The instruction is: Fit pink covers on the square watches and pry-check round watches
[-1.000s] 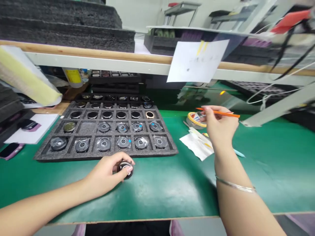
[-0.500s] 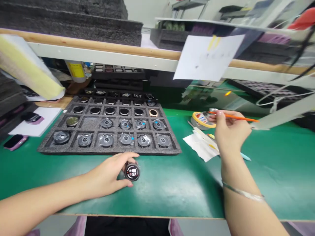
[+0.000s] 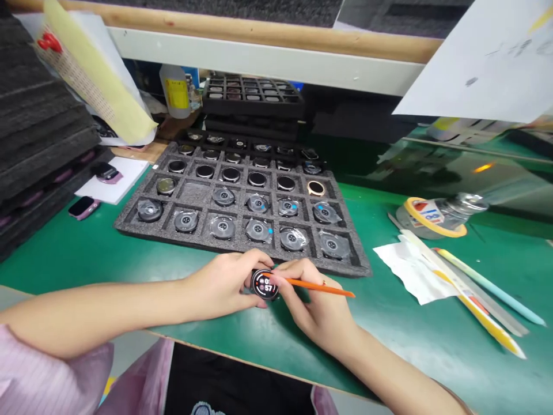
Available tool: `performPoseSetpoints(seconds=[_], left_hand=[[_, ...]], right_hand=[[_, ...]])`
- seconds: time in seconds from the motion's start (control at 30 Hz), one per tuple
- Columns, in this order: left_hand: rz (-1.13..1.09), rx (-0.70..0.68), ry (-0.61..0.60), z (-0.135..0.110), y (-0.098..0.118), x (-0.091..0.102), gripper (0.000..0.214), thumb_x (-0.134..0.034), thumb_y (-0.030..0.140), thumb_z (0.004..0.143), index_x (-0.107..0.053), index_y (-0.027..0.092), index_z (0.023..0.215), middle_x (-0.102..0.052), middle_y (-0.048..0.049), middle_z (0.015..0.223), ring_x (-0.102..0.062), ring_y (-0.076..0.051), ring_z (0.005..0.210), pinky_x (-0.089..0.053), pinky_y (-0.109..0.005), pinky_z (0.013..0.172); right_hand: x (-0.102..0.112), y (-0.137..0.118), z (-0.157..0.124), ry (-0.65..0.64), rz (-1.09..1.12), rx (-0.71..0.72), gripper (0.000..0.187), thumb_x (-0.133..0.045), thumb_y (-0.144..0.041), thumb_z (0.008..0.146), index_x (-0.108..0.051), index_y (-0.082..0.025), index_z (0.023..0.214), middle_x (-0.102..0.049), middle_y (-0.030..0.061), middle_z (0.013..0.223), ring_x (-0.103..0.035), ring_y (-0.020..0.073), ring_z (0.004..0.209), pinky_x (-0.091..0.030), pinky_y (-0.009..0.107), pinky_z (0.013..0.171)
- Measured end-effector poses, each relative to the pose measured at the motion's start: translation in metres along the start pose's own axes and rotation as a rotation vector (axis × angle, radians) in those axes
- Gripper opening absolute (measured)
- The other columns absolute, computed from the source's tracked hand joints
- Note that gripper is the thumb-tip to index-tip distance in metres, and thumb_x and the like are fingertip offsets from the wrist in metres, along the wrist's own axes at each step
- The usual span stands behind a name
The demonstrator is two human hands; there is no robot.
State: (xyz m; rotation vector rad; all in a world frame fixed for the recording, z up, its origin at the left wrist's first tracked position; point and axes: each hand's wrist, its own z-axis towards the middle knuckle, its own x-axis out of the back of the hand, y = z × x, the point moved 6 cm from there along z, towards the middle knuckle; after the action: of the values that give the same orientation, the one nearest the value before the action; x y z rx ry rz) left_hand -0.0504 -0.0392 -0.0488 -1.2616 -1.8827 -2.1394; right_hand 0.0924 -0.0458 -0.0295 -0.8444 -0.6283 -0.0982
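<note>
Your left hand [image 3: 220,286] is just on the near side of the grey foam tray [image 3: 129,226], its fingers [image 3: 258,258] closed in a narrow grip around a round smartwatch [image 3: 264,284]. The watch sits between your hands, face up, its lit screen showing digits, and its underside is hidden from view. Your right hand [image 3: 319,311] comes in from the near right, its fingers [image 3: 298,270] pinched narrowly on a thin orange stick [image 3: 324,287]; the stick's tip disappears behind them at the watch's right edge.

The tray stands on the green tabletop [image 3: 86,265] and carries rows of round watch parts, the nearer ones wrapped in clear film. One gold-rimmed watch [image 3: 315,188] sits toward its far right. Off to your right lie a roll of tape [image 3: 432,219], a crumpled white tissue [image 3: 410,271] and a pale blue pen [image 3: 496,291]. Off to your left, a pink-strapped device [image 3: 83,207] lies beside a stack of dark foam [image 3: 38,132].
</note>
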Motion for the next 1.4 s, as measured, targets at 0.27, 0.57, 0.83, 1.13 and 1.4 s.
performPoseSetpoints(seconds=[0.27,0.57,0.83,1.13,1.4], left_hand=[[0.03,-0.042,0.01,0.002,0.001,0.0,0.045,-0.076,0.02,0.078,-0.054,0.021,0.118,-0.066,0.0026,0.084,-0.065,-0.017,0.077,-0.046,-0.026,0.066],[0.044,-0.037,0.009,0.0,0.002,0.0,0.049,-0.08,0.024,0.078,-0.057,0.018,0.121,-0.066,0.0011,0.087,-0.064,-0.016,0.075,-0.047,-0.025,0.067],[0.026,-0.029,0.003,0.001,0.003,0.0,0.05,-0.081,0.021,0.077,-0.055,0.022,0.12,-0.067,0.0019,0.092,-0.065,-0.015,0.076,-0.051,-0.027,0.071],[0.076,-0.068,0.026,-0.005,0.006,0.003,0.045,-0.078,0.018,0.079,-0.052,0.023,0.115,-0.069,0.0,0.103,-0.067,-0.019,0.093,-0.052,-0.029,0.079],[0.041,-0.034,0.026,-0.01,-0.001,0.016,0.044,-0.074,0.023,0.083,-0.054,0.025,0.121,-0.069,0.0019,0.102,-0.066,-0.014,0.083,-0.054,-0.027,0.077]], right_hand=[[-0.009,-0.008,0.002,-0.212,0.107,-0.018,0.013,-0.049,-0.012,0.098,-0.052,-0.023,0.091,-0.063,0.0014,0.08,-0.063,0.0148,0.072,-0.053,0.028,0.065],[0.009,0.0,0.002,-0.195,0.173,-0.103,0.012,-0.05,-0.017,0.1,-0.058,-0.023,0.093,-0.066,0.0008,0.08,-0.064,0.0128,0.065,-0.054,0.025,0.061],[0.035,0.007,0.004,-0.165,-0.177,0.074,0.014,-0.065,-0.015,0.092,-0.063,-0.023,0.103,-0.076,0.0054,0.095,-0.075,0.0182,0.083,-0.061,0.029,0.074],[0.014,0.016,-0.004,-0.345,0.007,-0.103,0.022,-0.066,-0.019,0.091,-0.045,-0.024,0.085,-0.069,0.0043,0.095,-0.071,0.0179,0.094,-0.056,0.026,0.074],[0.039,0.019,0.004,-0.156,-0.015,-0.142,0.027,-0.061,-0.014,0.092,-0.043,-0.024,0.076,-0.07,-0.0005,0.081,-0.07,0.0117,0.071,-0.055,0.023,0.068]])
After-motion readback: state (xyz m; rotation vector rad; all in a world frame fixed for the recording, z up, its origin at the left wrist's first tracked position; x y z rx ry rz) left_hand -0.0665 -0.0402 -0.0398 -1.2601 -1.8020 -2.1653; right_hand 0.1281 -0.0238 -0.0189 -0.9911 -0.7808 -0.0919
